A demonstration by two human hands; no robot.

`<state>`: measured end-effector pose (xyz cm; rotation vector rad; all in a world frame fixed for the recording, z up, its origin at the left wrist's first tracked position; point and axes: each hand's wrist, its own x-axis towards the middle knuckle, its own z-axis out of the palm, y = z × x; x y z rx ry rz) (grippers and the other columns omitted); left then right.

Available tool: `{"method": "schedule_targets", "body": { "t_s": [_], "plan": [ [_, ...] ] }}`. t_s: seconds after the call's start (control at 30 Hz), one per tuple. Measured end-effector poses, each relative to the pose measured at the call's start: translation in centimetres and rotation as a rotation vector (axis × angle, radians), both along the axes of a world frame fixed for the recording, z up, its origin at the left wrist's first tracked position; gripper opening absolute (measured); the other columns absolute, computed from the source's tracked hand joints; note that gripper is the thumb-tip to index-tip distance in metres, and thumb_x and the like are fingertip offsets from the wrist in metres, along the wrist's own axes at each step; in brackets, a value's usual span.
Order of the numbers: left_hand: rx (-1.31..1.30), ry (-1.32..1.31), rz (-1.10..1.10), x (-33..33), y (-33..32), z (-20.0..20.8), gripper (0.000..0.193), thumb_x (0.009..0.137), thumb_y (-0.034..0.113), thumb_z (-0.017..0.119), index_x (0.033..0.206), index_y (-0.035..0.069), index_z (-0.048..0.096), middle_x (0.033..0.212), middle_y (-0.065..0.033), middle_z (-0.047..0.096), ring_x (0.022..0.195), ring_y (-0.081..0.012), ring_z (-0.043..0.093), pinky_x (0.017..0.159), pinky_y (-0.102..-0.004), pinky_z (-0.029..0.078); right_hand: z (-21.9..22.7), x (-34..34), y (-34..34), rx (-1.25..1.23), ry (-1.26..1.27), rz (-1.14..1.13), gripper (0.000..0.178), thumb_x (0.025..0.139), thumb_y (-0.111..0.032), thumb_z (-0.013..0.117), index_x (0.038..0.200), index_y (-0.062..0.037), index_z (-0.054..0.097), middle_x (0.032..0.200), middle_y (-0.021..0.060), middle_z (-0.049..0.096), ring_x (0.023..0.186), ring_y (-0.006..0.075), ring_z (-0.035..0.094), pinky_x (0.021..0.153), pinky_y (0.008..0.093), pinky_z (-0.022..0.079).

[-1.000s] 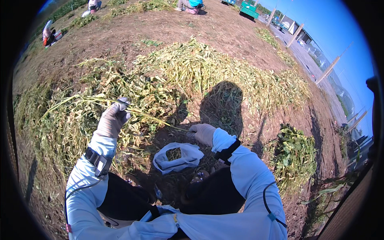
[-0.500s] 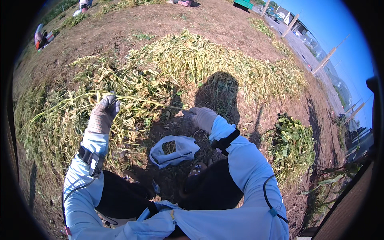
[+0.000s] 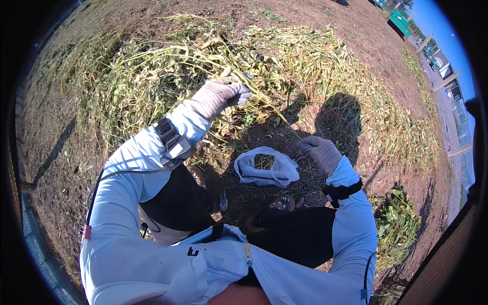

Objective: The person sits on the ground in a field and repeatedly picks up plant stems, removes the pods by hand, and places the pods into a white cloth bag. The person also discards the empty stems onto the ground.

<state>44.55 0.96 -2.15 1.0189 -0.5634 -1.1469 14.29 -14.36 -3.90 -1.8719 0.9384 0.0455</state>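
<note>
Since half a second ago the left hand point(image 3: 219, 96) has come inward and farther forward, the right hand point(image 3: 323, 152) has dropped back to the right of the bag, and the view has swung toward the left. From where I stand, the left arm bends at the elbow, its forearm slanting up and rightward, and the wrist carries a strapped device point(image 3: 174, 145). That hand is wrapped around a yellowish stalk point(image 3: 274, 109), fingers folded over it and pointing right. Leafy ends of the stalk spread leftward beyond the knuckles, over the pulled plants point(image 3: 147, 71).

The right forearm rises from the lower right, wearing a black band point(image 3: 343, 192), and the hand tips up and to the left, pinching the stalk's thin lower end in its fingertips. Both hands wear pale gloves. So the stalk hangs in the air between them, sloping down from left to right, the left hand higher. Below it a white plastic bag point(image 3: 282, 173) sits open on the ground, just ahead of a shoe point(image 3: 284, 202).
</note>
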Motion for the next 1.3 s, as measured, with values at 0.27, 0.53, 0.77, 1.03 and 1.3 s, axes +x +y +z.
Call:
{"method": "schedule_targets", "body": {
  "t_s": [0.27,0.53,0.77,1.03,1.3],
  "plan": [
    [-0.04,-0.081,0.024,-0.4,0.1,0.6,0.015,0.088,0.013,0.066,0.096,0.0,0.065,0.085,-0.0046,0.066,0.077,-0.0126,0.062,0.073,-0.0245,0.052,0.0,0.0,-0.4,0.058,0.001,0.014,0.019,0.09,-0.015,0.061,0.106,-0.0068,0.068,0.089,0.0036,0.069,0.074,0.0101,0.057,0.069,0.0258,0.046],
    [0.088,-0.259,0.053,0.1,0.2,0.6,0.016,0.091,0.013,0.061,0.098,-0.002,0.063,0.084,-0.0055,0.064,0.077,-0.0147,0.061,0.072,-0.0254,0.05,-0.4,-0.1,-0.7,0.063,0.022,0.067,0.02,0.091,-0.021,0.06,0.106,-0.0108,0.068,0.072,0.0,0.061,0.056,0.0087,0.051,0.049,0.0256,0.041],
    [0.024,0.042,0.158,-0.5,0.5,1.3,0.031,0.093,0.032,0.058,0.112,0.008,0.056,0.098,-0.0031,0.057,0.084,-0.0198,0.065,0.075,-0.0322,0.056,1.6,0.5,0.3,0.17,0.11,-0.108,0.028,0.088,-0.03,0.066,0.104,-0.0068,0.068,0.069,0.001,0.061,0.056,0.0084,0.05,0.05,0.0256,0.04],
    [0.006,-0.016,0.233,-0.3,0.4,1.5,0.034,0.093,0.038,0.057,0.107,0.007,0.055,0.096,-0.0052,0.061,0.083,-0.0198,0.067,0.071,-0.0289,0.058,-0.5,-1.1,-1.8,0.066,0.232,-0.026,0.035,0.087,-0.035,0.066,0.104,-0.0043,0.066,0.074,0.0045,0.062,0.067,0.0142,0.051,0.064,0.0325,0.042],
    [0.075,-0.013,0.035,0.7,0.2,-0.2,0.041,0.097,0.036,0.051,0.119,0.001,0.052,0.112,-0.0124,0.062,0.092,-0.0209,0.065,0.08,-0.0329,0.056,-2.2,-3.0,-4.2,0.188,0.085,-0.155,0.03,0.095,-0.037,0.054,0.098,-0.0093,0.064,0.065,-0.0012,0.054,0.051,0.0107,0.05,0.044,0.0275,0.042]
  ]
}}
